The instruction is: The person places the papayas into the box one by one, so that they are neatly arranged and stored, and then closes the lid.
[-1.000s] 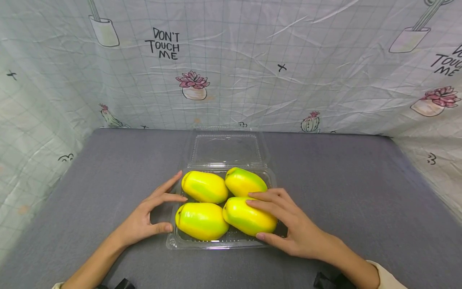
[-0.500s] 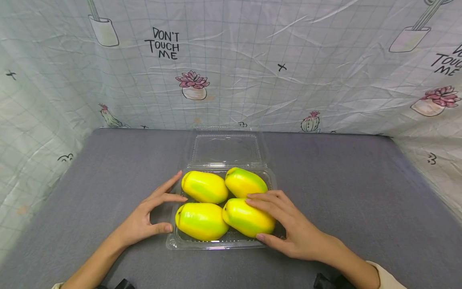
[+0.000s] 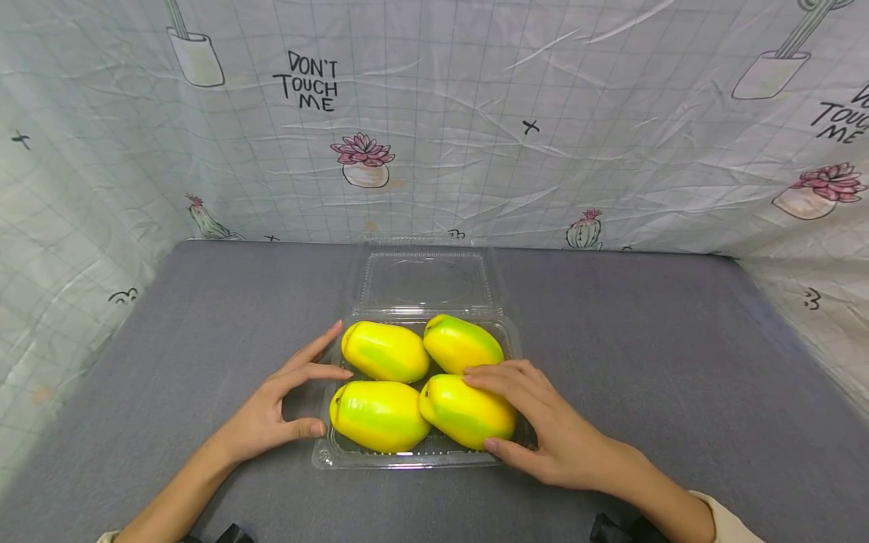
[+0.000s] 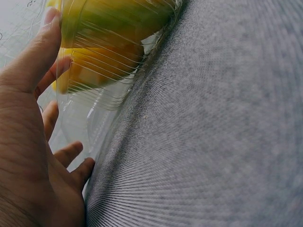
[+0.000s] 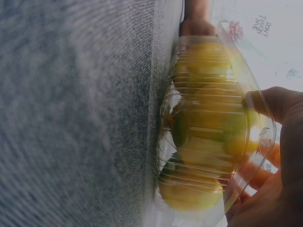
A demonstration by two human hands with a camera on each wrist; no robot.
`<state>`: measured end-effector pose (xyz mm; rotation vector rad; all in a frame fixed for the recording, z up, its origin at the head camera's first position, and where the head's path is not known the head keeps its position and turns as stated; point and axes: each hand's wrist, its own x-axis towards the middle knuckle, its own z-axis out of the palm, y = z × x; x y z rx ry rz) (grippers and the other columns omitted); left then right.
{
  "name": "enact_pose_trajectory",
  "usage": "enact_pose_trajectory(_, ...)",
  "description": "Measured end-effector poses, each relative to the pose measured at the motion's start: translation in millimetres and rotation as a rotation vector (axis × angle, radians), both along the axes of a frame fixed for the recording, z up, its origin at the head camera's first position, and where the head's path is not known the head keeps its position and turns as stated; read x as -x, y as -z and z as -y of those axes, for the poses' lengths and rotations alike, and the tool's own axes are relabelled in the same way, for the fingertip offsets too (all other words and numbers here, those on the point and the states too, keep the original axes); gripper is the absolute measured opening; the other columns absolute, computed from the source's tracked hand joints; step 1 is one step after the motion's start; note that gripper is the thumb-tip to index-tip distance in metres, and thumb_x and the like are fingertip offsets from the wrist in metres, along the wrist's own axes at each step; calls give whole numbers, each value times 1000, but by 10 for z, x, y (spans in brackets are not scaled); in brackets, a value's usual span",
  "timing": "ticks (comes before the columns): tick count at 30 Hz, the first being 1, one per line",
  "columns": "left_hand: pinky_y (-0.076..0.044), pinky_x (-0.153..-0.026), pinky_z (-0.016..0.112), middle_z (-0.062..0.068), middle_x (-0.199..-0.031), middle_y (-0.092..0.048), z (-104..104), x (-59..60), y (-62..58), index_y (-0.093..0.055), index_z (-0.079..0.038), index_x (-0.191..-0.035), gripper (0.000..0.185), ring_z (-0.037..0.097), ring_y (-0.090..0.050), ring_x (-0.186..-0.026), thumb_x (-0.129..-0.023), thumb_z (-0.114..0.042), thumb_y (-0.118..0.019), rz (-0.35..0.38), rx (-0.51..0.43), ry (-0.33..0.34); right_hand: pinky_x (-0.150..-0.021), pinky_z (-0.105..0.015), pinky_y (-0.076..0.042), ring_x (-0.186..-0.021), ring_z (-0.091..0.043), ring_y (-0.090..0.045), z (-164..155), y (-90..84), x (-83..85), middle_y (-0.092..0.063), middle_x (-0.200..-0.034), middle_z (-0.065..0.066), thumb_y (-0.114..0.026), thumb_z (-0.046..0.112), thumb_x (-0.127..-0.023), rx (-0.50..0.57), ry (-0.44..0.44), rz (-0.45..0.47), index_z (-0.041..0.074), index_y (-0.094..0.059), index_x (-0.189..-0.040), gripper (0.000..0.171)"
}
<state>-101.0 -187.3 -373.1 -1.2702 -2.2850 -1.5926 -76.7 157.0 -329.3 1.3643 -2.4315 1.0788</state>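
1. A printed sheet (image 3: 475,113) with cactus drawings and the words "DON'T TOUCH ME" hung behind and to both sides of a grey table (image 3: 645,362).
2. A clear plastic box (image 3: 407,456) sat in the middle of the table, its lid (image 3: 424,277) folded open and lying flat on the far side.
3. Four yellow-green mangoes filled the box in two rows of two, each with its long axis running roughly left to right and slightly tilted.
4. The right hand (image 3: 543,426) lay over the near right mango (image 3: 462,407), fingers curved across its top and thumb at the near right rim of the box, loosely gripping the fruit.
5. The left hand (image 3: 271,411) rested on the table at the left edge of the box, fingers spread and relaxed, thumb tip touching the near left corner beside the near left mango (image 3: 376,415), holding nothing.
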Motion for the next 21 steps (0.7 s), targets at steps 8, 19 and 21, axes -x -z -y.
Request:
enact_pose_trajectory(8,-15,-104,25,29,-141,-15,3,-5,-2,-54,-3,-117,51,44,-13,-128,-77,-31,-68,-16,1,-5,-91,-35,-32,-113,-23,-39,10,9,13,-43,-129,-9,-68,11,-75,8,-19,-29,3,-42,-129,60)
enact_pose_trajectory(19,-19,-103,30,30,-135,-28,12,-18,-42,-53,2,-117,48,43,-23,-125,-77,-17,-70,-38,-92,-72,-95,-27,-31,-111,-26,-40,-3,-104,23,-43,-127,-12,-67,8,-76,66,-63,-29,-2,-44,-125,55)
enact_pose_trajectory(21,-20,-104,31,32,-134,-28,24,4,-49,-49,6,-118,46,43,-24,-125,-79,-10,-66,-13,-156,-43,-95,-26,-32,-110,-27,-41,-7,-138,30,-44,-125,-12,-66,7,-77,81,-61,-45,-3,-45,-124,53)
